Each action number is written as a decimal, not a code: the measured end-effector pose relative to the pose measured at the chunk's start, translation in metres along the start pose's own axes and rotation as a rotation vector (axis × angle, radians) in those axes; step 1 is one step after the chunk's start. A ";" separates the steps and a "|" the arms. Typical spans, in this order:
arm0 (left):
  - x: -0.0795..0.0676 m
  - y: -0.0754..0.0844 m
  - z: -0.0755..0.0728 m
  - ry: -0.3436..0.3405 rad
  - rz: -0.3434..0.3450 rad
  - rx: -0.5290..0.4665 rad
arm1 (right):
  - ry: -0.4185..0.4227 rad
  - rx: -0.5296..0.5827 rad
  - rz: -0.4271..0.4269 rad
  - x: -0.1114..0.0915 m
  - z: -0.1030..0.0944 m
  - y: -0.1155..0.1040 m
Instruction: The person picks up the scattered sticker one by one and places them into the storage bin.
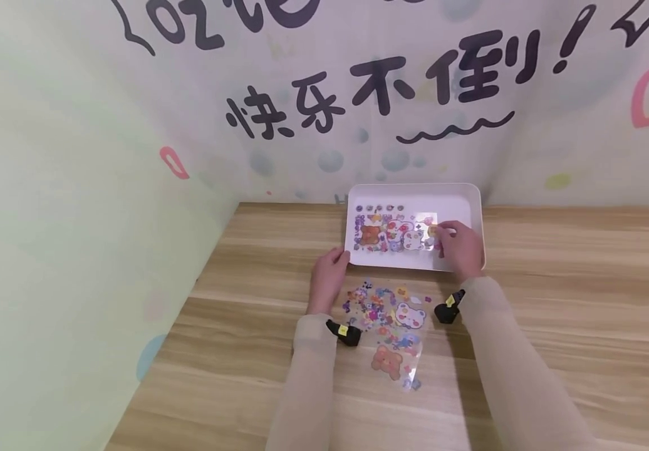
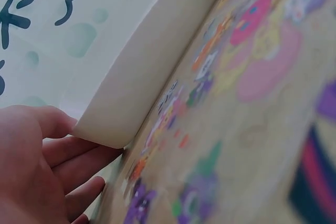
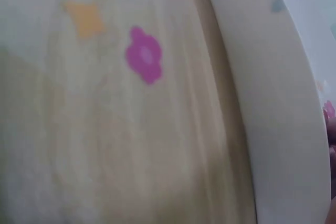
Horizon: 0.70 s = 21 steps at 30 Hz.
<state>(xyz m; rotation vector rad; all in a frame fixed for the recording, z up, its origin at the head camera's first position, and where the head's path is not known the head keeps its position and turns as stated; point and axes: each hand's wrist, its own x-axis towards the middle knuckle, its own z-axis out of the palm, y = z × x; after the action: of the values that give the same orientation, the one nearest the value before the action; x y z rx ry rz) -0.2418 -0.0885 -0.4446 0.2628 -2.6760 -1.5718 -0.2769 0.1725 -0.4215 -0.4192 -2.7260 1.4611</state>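
Observation:
A white tray (image 1: 415, 193) stands against the back wall. At its front left corner my left hand (image 1: 327, 279) grips it, with the thumb at the rim and fingers around the outer wall in the left wrist view. Inside the tray lies a clear sticker sheet (image 1: 419, 220) with bear and flower stickers. My right hand (image 1: 462, 250) reaches over the front rim, and its curled fingertips pinch the sheet's right edge. In the right wrist view only a bit of the hand (image 3: 332, 150) shows, beyond the tray wall.
In front of the tray, small colourful stickers (image 1: 372, 314) lie scattered, with a white bear sticker (image 1: 410, 316) and a brown bear sticker (image 1: 386, 362) on clear film. A row of small round pieces (image 1: 379, 208) sits along the tray's back left. Printed cloth walls (image 1: 302, 169) border the wooden table (image 1: 572, 282).

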 end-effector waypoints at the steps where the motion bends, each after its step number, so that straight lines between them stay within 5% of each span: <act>1: 0.000 0.000 0.000 0.002 -0.011 -0.002 | -0.007 -0.007 0.005 -0.001 0.000 0.000; 21: 0.001 -0.002 -0.002 0.016 -0.016 -0.020 | -0.178 -0.073 -0.013 0.007 -0.001 -0.003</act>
<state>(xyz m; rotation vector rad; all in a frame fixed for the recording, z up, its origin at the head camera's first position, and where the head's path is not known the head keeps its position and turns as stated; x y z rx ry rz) -0.2426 -0.0910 -0.4457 0.2957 -2.6518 -1.5927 -0.2842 0.1733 -0.4196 -0.2859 -2.9202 1.4665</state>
